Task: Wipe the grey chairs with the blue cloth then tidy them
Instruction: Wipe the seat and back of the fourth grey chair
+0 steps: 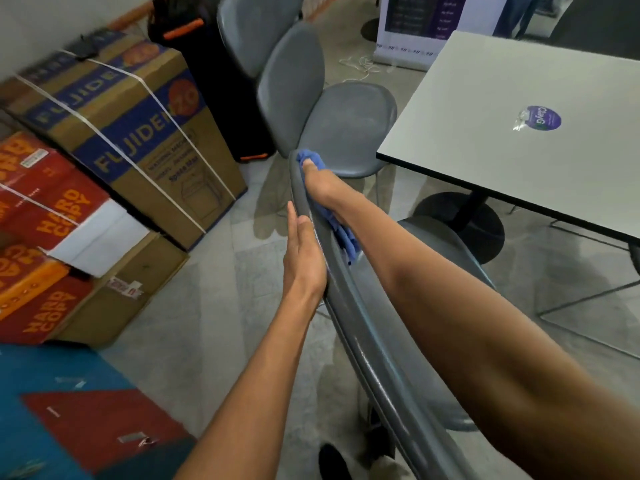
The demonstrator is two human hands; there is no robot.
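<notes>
A grey chair (367,341) stands right below me, seen edge-on along its backrest rim. My right hand (320,183) presses the blue cloth (341,230) against the inner face of that backrest near its top; part of the cloth hangs below my wrist. My left hand (303,252) rests on the outer side of the backrest, fingers straight along the rim. A second grey chair (349,129) stands ahead by the table, and a third grey chair (252,29) stands behind it.
A white table (519,133) on a black pedestal base stands to the right. Stacked cardboard boxes (114,133) line the left wall. A black case (221,88) stands beyond them. A banner stand (415,32) is at the back. Bare tiled floor lies between boxes and chairs.
</notes>
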